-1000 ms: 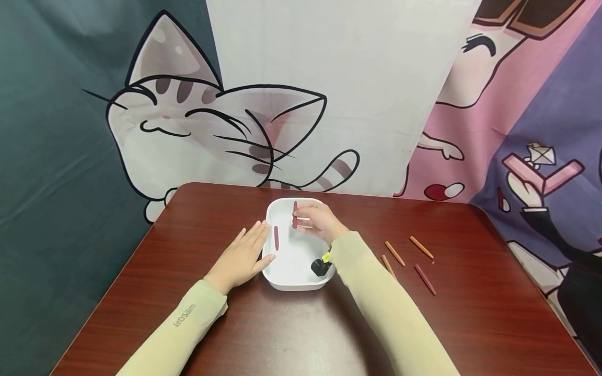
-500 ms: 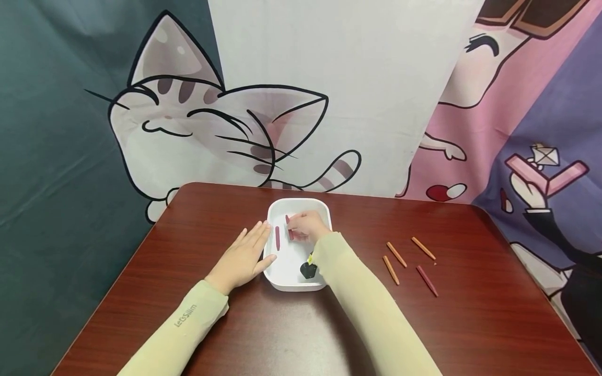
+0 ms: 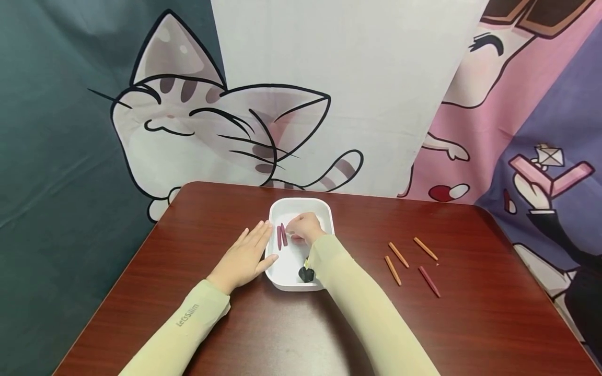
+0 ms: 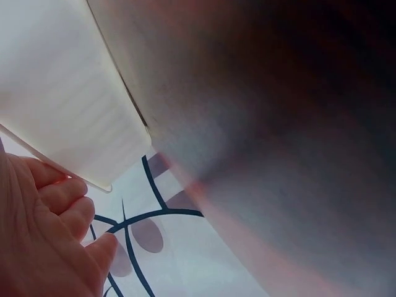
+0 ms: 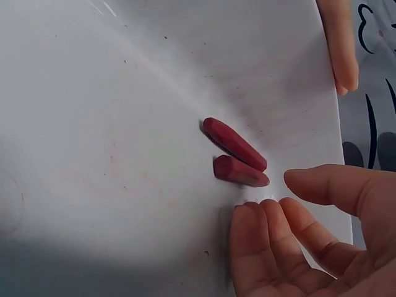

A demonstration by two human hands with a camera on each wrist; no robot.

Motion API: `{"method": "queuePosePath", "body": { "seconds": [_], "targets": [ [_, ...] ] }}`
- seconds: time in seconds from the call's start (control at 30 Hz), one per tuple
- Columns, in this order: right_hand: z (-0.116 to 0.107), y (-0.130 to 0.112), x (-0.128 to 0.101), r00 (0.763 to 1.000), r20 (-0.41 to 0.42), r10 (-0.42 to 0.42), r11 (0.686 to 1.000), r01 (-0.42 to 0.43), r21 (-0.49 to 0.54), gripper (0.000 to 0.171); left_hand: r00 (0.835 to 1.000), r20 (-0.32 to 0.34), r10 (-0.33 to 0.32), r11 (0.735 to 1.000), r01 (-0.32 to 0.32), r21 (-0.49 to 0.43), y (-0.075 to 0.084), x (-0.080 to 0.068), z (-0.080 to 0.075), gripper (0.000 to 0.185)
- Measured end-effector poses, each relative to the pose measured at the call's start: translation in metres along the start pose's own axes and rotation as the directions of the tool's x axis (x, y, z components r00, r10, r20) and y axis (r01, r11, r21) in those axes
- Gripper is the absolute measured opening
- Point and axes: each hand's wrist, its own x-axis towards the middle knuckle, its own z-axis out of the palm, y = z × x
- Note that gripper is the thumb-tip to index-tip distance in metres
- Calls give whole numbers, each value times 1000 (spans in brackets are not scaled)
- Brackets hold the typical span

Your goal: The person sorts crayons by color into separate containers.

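Observation:
Two dark red crayons, one point(image 3: 279, 238) on the left and another point(image 3: 284, 235) close on its right, lie side by side in the white tray point(image 3: 324, 208). My right hand point(image 3: 305, 228) is inside the tray, just right of them. In the right wrist view its thumb and fingers point(image 5: 250, 241) are apart and hold nothing, with the tips right by the ends of the crayons point(image 5: 238, 145). My left hand point(image 3: 242, 259) lies with extended fingers against the tray's left side, its fingertips at the rim.
On the table point(image 3: 226, 209) to the right lie several orange-brown crayons point(image 3: 398, 255) and a red crayon point(image 3: 429, 282). A black wrist camera point(image 3: 306, 274) overlaps the tray's near end. A cartoon-printed cloth point(image 3: 376, 78) hangs behind the table.
My right hand has lowered the red crayon into the tray, moving left and down, and let it go beside the other one. My left hand has stayed at the tray's side.

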Motion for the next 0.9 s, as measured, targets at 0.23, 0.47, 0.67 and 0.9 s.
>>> {"method": "queuePosePath", "body": {
  "seconds": [0.23, 0.47, 0.67, 0.9],
  "targets": [
    [-3, -10, -12, 997, 34, -70, 997, 71, -31, 10, 1000, -11, 4, 1000, -4, 2, -1, -1, 0, 78],
    [-17, -25, -31, 981, 86, -171, 984, 175, -37, 15, 1000, 8, -4, 1000, 4, 2, -1, -1, -1, 78],
    [-36, -34, -42, 972, 104, -211, 976, 216, -33, 17, 1000, 19, -17, 1000, 17, 3, -1, -1, -2, 78],
    [-62, -32, -60, 917, 133, -376, 911, 392, -126, 23, 999, 26, -24, 1000, 25, -19, 0, -1, -3, 78]
  ]
}}
